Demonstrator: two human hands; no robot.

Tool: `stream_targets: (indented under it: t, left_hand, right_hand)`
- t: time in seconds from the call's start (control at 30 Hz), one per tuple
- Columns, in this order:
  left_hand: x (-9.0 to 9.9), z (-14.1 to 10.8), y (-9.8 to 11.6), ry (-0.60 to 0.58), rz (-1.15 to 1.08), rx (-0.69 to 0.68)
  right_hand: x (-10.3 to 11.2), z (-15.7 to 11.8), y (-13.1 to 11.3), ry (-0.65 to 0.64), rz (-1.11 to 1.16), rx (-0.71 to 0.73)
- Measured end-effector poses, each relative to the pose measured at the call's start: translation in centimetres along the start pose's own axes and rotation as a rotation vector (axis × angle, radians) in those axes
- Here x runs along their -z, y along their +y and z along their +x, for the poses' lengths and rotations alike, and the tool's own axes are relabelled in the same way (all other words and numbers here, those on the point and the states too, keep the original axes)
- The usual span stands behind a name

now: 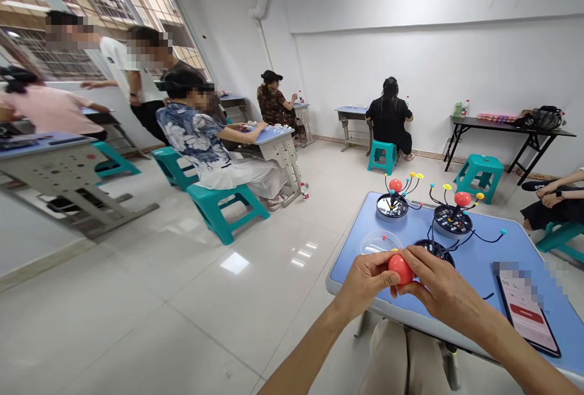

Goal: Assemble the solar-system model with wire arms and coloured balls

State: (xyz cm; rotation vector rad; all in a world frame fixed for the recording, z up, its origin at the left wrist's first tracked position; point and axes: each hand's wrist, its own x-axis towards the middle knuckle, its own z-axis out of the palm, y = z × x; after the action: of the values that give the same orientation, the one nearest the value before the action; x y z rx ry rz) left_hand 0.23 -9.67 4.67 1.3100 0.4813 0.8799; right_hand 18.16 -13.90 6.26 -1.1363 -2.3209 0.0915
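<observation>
Red plastic ball (400, 268) sits gripped between your left hand (365, 282) and right hand (440, 288), fingers of both closed around it, over the edge of the blue table (483, 267). Just behind are a clear plastic dish (381, 243) and a black wired disc (433, 248); a phone (524, 316) lies right.

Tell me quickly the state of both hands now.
Left hand: closed, holding the red ball.
Right hand: closed, holding the red ball.
</observation>
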Motion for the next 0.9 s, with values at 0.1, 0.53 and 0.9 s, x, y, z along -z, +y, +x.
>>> stream_targets:
  t: [0.1, 0.53, 0.9]
  left_hand:
    - [-0.2, 0.0, -0.5, 0.017, 0.045, -0.044]
    - [-1.0, -0.1, -2.4, 0.186, 0.147, -0.168]
    - [-1.1, -0.5, -3.0, 0.183, -0.263, 0.082]
  right_hand:
    - [-0.1, -0.1, 0.0, 0.014, 0.012, -0.003]
    - [-0.7, -0.1, -0.8, 0.114, 0.208, -0.265]
    - [0.2, 0.1, -0.9, 0.014, 0.154, -0.176]
